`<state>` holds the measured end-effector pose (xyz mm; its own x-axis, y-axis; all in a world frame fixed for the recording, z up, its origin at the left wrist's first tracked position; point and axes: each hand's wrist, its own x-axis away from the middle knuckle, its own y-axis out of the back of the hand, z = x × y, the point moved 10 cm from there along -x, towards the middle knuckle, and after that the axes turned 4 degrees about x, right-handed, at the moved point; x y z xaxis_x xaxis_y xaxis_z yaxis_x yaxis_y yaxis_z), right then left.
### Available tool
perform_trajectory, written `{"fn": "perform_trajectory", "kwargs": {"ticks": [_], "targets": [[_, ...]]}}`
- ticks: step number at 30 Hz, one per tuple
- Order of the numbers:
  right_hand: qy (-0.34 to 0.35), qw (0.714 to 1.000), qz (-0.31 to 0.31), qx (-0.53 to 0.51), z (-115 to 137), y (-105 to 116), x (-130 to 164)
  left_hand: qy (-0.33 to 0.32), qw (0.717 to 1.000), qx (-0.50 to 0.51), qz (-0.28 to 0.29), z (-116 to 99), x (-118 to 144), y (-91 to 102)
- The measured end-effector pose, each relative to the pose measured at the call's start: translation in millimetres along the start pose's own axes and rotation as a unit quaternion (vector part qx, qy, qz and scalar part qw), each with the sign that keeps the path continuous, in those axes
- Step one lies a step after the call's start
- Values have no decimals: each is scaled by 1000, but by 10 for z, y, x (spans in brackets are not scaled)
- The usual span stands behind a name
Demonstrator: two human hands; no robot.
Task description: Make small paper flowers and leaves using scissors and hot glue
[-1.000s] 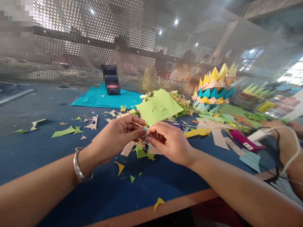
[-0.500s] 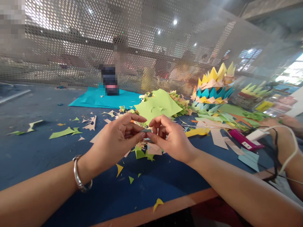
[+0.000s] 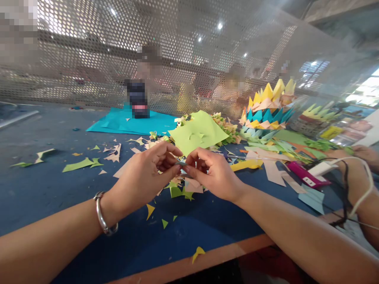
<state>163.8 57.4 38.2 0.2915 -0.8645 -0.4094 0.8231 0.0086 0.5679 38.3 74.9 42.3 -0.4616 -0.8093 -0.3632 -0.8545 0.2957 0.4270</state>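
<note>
A small greyish-blue piece of paper (image 3: 181, 163) is pinched between both hands above the table. My left hand (image 3: 151, 167), with a silver bangle (image 3: 101, 213) at the wrist, holds its left end between thumb and fingers. My right hand (image 3: 214, 171) grips the other end the same way, the fingertips of both hands almost touching. The fingers cover most of the piece. Just beyond them lies a light green paper sheet (image 3: 198, 132) on a heap of small folded paper pieces (image 3: 227, 128). Green and pale pink scraps (image 3: 194, 185) lie beneath the hands.
Blue sheets (image 3: 118, 123) lie at back left beneath a pixelated object. A tiered folded-paper structure (image 3: 266, 112) stands at back right. Scraps (image 3: 78, 165) litter the blue table (image 3: 44, 189). At right are a magenta and white device (image 3: 309, 173), cables (image 3: 365, 173) and another person's arm (image 3: 358, 185).
Both hands stay in nearly the same place. Their fingers have closed a little tighter round the small paper, and less of it shows. The left wrist has shifted slightly right.
</note>
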Motion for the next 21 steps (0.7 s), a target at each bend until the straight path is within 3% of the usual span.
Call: {"fn": "perform_trajectory", "kwargs": {"ticks": [9, 15, 21], "targets": [[43, 999, -14, 14, 137, 21, 7, -71, 996, -51, -24, -190, 42, 30], [25, 999, 35, 9, 78, -71, 9, -60, 995, -79, 27, -139, -15, -23], [14, 999, 37, 10, 29, -63, -9, -51, 992, -108, 28, -91, -63, 40]]}}
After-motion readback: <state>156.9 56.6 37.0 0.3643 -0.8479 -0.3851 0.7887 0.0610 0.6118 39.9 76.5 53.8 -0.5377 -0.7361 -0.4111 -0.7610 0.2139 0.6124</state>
